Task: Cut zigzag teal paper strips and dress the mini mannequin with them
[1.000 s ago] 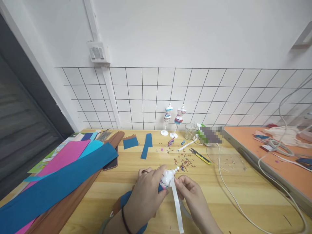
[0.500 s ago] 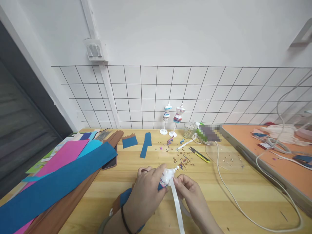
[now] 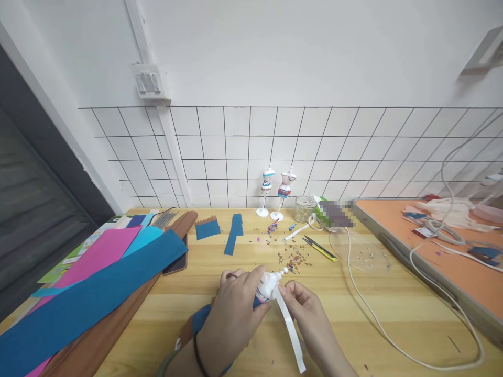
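Observation:
My left hand (image 3: 238, 306) is wrapped round a small white mannequin torso (image 3: 268, 286), which lies tilted with its knobbed neck toward the upper right. Blue and brown fabric (image 3: 199, 320) shows beneath my left hand and wrist. My right hand (image 3: 308, 309) pinches a white ribbon (image 3: 290, 327) against the torso's side, and the ribbon's loose end hangs toward the table's near edge. Two decorated mannequins, one with blue bands (image 3: 266, 184) and one with red bands (image 3: 285, 187), stand upright by the wall.
Fabric strips, the top one blue (image 3: 98, 293), and a phone (image 3: 175, 263) are at left. Blue cut pieces (image 3: 234, 234), scraps (image 3: 293, 256), yellow snips (image 3: 320, 248) and a glass jar (image 3: 305, 209) lie beyond my hands. A white cable (image 3: 365, 309) loops right, beside an orange board (image 3: 432, 262).
The ribbon's free end has swung to the right and now shows its cut tip. Both hands keep nearly the same grip, and the view has shifted slightly.

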The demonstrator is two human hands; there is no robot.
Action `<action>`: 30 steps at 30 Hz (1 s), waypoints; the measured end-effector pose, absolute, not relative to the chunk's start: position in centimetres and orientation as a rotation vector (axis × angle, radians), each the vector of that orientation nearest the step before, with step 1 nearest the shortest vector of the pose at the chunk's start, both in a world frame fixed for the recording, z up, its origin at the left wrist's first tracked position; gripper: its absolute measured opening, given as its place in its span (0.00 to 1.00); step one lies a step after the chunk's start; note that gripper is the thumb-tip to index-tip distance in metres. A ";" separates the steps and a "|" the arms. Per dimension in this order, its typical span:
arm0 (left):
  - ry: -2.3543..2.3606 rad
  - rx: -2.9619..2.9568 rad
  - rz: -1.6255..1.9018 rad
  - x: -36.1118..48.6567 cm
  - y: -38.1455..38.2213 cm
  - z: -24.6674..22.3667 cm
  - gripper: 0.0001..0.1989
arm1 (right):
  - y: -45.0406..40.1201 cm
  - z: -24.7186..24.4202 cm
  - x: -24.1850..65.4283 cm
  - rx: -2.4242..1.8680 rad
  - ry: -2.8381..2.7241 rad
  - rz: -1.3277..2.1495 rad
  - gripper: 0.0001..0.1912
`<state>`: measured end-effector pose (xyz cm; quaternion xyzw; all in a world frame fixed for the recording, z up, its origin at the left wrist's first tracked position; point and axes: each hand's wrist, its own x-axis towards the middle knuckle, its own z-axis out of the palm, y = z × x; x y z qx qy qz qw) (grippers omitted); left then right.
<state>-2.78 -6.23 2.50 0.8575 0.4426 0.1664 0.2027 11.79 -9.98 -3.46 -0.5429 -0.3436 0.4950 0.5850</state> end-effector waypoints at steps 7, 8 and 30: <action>1.229 2.385 0.467 -2.7 -6.4 2.5 0.20 | -9.9 -4.0 11.8 -1.283 -0.792 1.175 0.23; 1.224 2.371 0.468 -2.7 -6.4 2.5 0.20 | -9.8 -4.1 11.9 -1.283 -0.794 1.180 0.23; 1.260 2.387 0.523 -2.0 -6.5 2.6 0.07 | -10.4 -3.4 11.5 -1.340 -0.945 1.006 0.21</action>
